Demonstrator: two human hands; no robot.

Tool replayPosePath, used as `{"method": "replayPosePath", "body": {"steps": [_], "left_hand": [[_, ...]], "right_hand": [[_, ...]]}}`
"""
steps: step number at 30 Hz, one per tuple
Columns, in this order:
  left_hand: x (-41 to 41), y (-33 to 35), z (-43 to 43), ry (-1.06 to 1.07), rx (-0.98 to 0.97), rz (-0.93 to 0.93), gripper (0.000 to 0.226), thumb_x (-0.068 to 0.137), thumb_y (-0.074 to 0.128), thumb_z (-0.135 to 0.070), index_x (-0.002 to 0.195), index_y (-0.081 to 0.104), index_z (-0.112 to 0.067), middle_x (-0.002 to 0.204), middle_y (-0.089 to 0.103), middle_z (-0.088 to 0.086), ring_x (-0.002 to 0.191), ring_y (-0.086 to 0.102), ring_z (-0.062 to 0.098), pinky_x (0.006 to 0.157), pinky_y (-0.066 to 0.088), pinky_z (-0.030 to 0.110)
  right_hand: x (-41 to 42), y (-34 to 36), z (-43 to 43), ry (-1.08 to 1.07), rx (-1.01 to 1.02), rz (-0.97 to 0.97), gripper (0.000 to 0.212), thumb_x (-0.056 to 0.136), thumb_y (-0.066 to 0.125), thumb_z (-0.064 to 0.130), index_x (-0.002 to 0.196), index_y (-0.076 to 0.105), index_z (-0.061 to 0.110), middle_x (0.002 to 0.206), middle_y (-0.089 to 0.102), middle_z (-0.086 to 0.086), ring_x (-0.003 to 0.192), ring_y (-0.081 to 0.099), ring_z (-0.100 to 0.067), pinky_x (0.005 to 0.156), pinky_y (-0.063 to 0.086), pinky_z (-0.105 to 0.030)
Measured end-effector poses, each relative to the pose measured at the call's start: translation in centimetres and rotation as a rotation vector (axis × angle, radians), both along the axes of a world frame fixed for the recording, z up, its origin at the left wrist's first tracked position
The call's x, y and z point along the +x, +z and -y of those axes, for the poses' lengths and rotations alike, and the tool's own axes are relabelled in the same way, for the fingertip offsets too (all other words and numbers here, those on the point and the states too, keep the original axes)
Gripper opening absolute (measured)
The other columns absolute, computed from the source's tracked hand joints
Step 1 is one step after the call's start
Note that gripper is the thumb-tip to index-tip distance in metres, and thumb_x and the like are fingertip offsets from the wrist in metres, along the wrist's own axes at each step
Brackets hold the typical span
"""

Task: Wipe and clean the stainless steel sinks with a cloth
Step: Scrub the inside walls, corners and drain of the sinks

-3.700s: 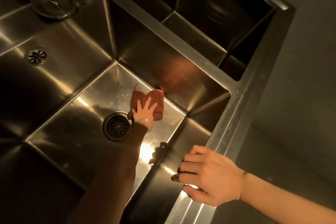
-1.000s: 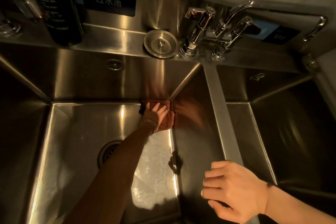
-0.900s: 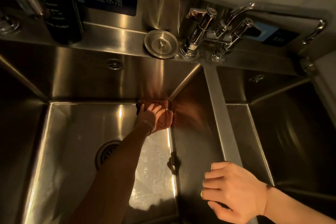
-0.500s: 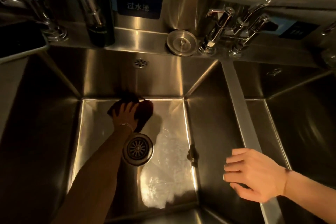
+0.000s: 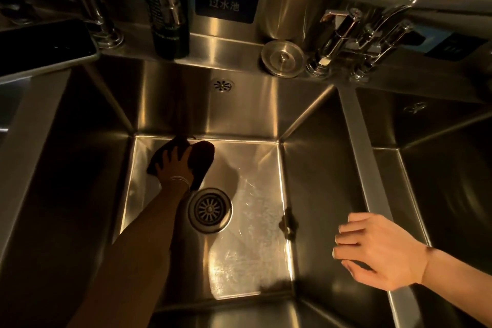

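Since wiping needed flat pressure, the left hand (image 5: 174, 165) pressed the cloth (image 5: 203, 157) onto the far edge of the sink (image 5: 261, 194) floor, grip spread wide, while the right hand (image 5: 378, 250) hung loose and empty by the divider (image 5: 356, 146).

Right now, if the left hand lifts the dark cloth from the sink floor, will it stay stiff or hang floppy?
Probably floppy: the cloth bulges in soft folds around the left hand pressing it. It likely slides easily, since the sink floor looks smooth and streaked wet.
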State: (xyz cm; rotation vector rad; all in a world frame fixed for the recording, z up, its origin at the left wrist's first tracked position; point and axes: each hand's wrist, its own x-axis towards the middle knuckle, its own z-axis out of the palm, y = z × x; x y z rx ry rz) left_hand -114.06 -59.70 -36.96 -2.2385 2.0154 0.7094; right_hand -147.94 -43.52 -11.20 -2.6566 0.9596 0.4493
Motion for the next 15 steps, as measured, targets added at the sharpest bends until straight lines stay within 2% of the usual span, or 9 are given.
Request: {"method": "replayPosePath", "body": {"steps": [2, 6, 9, 13, 15], "left_hand": [[-1.1, -0.1, 1.1, -0.018, 0.036, -0.016, 0.066, 0.089, 0.053, -0.031, 0.147, 0.021, -0.034, 0.155, 0.017, 0.004, 0.142, 0.011, 0.034, 0.111, 0.018, 0.056], [-5.2, 0.6, 2.2, -0.37, 0.068, 0.069, 0.065, 0.09, 0.051, -0.039, 0.147, 0.017, -0.038, 0.157, 0.012, -0.001, 0.143, 0.008, 0.032, 0.112, 0.019, 0.054], [-10.1, 1.3, 0.1, -0.606, 0.041, 0.083, 0.063, 0.09, 0.048, -0.045, 0.146, 0.018, -0.039, 0.157, 0.011, -0.004, 0.143, 0.007, 0.028, 0.114, 0.015, 0.051], [-13.2, 1.5, -4.6, -0.959, 0.06, 0.121, 0.07, 0.089, 0.049, -0.05, 0.147, 0.013, -0.039, 0.158, 0.006, -0.004, 0.144, 0.004, 0.026, 0.114, 0.013, 0.05], [-12.5, 0.9, -5.7, -1.03, 0.073, 0.135, 0.069, 0.09, 0.049, -0.048, 0.147, 0.011, -0.038, 0.158, 0.004, -0.005, 0.145, 0.003, 0.024, 0.115, 0.011, 0.05]], "right_hand": [[-0.1, -0.1, -0.1, 0.003, 0.005, 0.023, 0.017, 0.082, 0.05, 0.039, 0.071, 0.061, 0.031, 0.065, 0.057, 0.015, 0.06, 0.047, -0.005, 0.063, 0.041, -0.02], [-0.3, -0.1, 0.0, 0.005, 0.013, 0.034, 0.018, 0.082, 0.051, 0.037, 0.072, 0.062, 0.027, 0.066, 0.058, 0.012, 0.062, 0.047, -0.008, 0.065, 0.038, -0.022], [-0.1, 0.0, 0.1, 0.009, 0.038, 0.031, 0.015, 0.081, 0.053, 0.036, 0.08, 0.065, 0.027, 0.073, 0.058, 0.012, 0.067, 0.051, -0.009, 0.067, 0.04, -0.023], [0.1, 0.3, 0.3, 0.011, 0.031, 0.085, 0.024, 0.078, 0.056, 0.036, 0.098, 0.067, 0.027, 0.09, 0.061, 0.009, 0.084, 0.056, -0.012, 0.084, 0.04, -0.028], [0.1, 0.3, 0.4, 0.011, 0.025, 0.1, 0.031, 0.077, 0.057, 0.037, 0.106, 0.065, 0.028, 0.097, 0.061, 0.008, 0.089, 0.056, -0.013, 0.092, 0.036, -0.03]]}}
